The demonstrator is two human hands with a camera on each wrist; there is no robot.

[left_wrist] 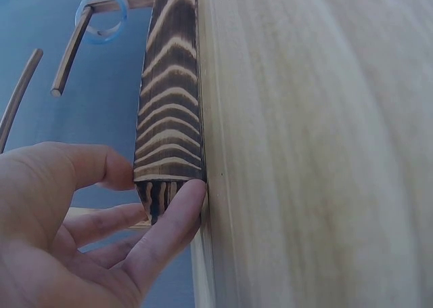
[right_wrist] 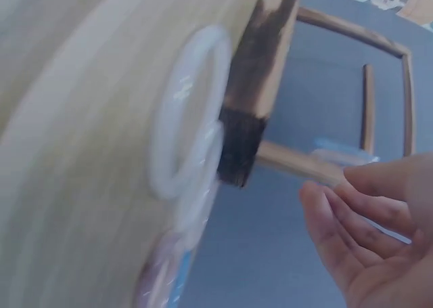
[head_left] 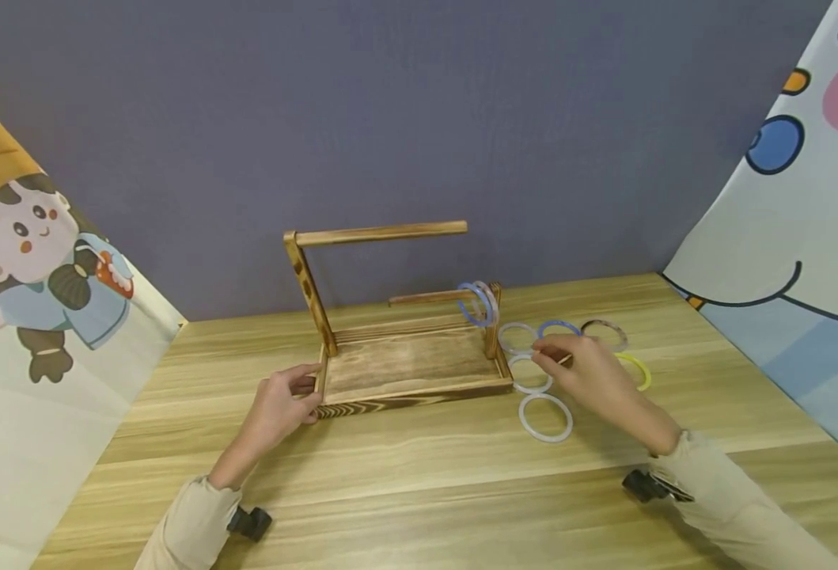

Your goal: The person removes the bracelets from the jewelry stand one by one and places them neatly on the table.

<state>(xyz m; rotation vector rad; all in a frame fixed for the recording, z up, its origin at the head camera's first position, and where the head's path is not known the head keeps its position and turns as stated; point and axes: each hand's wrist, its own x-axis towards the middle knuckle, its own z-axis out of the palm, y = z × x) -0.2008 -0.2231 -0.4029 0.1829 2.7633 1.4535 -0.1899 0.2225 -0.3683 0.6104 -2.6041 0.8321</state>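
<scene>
A wooden display rack [head_left: 419,393] with a tray base and two rods stands on the table. My left hand [head_left: 281,404] grips its front left corner, with fingertips on the charred-grain end in the left wrist view. On the lower rod [head_left: 426,298] hang a blue bangle [head_left: 491,305] and at least one pale bangle. My right hand [head_left: 593,376] hovers over the bangles right of the rack, thumb and index finger slightly apart with nothing visible between them. Around it lie a white bangle [head_left: 545,439], other pale bangles, a blue bangle [head_left: 559,323], a dark mottled bangle [head_left: 607,322] and a yellow bangle [head_left: 649,374].
The upper rod [head_left: 383,233] reaches right from the tall left post [head_left: 310,293] and ends free. A grey wall [head_left: 419,119] rises behind the wood-grain table [head_left: 404,491]. Cartoon-printed panels [head_left: 70,269] flank both sides.
</scene>
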